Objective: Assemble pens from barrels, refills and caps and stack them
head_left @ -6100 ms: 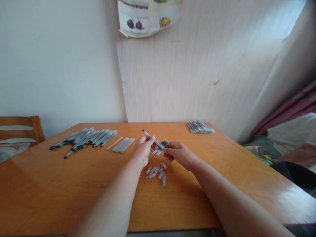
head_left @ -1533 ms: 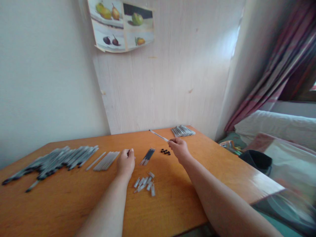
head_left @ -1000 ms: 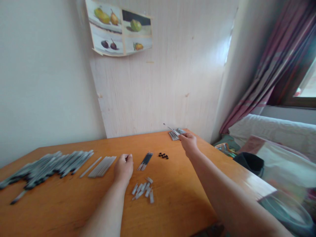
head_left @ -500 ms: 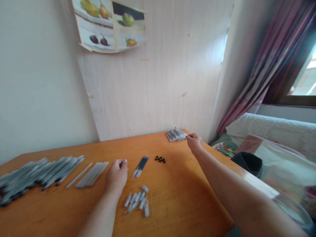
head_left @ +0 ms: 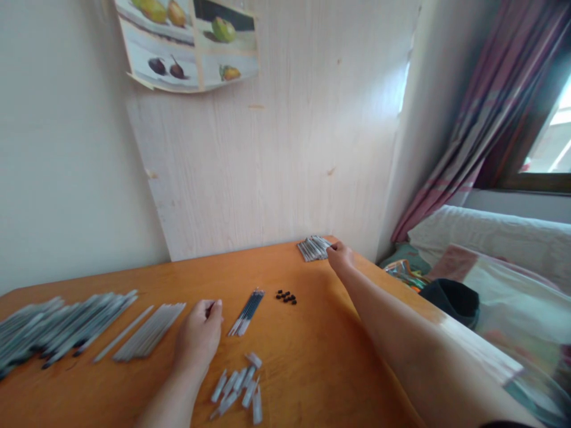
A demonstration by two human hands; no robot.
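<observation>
My right hand (head_left: pixel 340 257) reaches to the far right corner of the orange table (head_left: pixel 312 356) and rests at the near edge of a small stack of finished pens (head_left: pixel 313 247), fingers curled against it. My left hand (head_left: pixel 198 336) lies on the table in a loose fist, with something small and dark pinched at the fingertips. Just right of it lie a few dark ink refills (head_left: pixel 247 304), a cluster of small black caps (head_left: pixel 286 296), and nearer me a heap of clear pen tips (head_left: pixel 238 389).
A row of clear pen barrels (head_left: pixel 149 331) and a large pile of grey pens (head_left: pixel 53 330) lie at the left. A fruit poster (head_left: pixel 187 44) hangs on the wall. A bed, a dark bag (head_left: pixel 450 297) and a curtain are off the table's right edge.
My right hand carried an assembled pen from the table's middle to the far right stack and set it there. The view swung right and down. The left hand stayed in place.
</observation>
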